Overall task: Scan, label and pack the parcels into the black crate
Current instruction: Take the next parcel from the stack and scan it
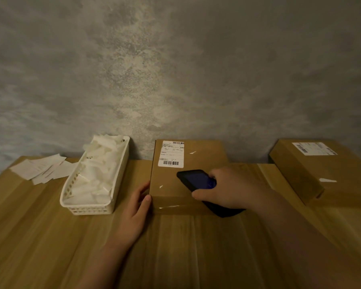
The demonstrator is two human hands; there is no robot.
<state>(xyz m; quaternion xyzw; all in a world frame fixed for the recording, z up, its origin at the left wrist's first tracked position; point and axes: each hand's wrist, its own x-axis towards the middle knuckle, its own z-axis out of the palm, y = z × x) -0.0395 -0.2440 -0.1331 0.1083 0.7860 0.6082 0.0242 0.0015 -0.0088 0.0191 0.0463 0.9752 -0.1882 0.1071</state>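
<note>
A brown cardboard parcel (204,155) lies flat at the middle of the wooden table, with a white barcode label (171,153) on its far left corner. My left hand (136,211) grips the parcel's near left edge, thumb on top. My right hand (227,187) holds a black handheld scanner (196,180) above the parcel, its lit screen facing up and its head pointing toward the label. A second labelled parcel (313,174) lies at the right. No black crate is in view.
A white slotted plastic basket (92,209) full of white paper slips stands left of the parcel. Loose white labels (40,168) lie spread at the far left. A grey mottled wall (175,69) runs along the table's back edge.
</note>
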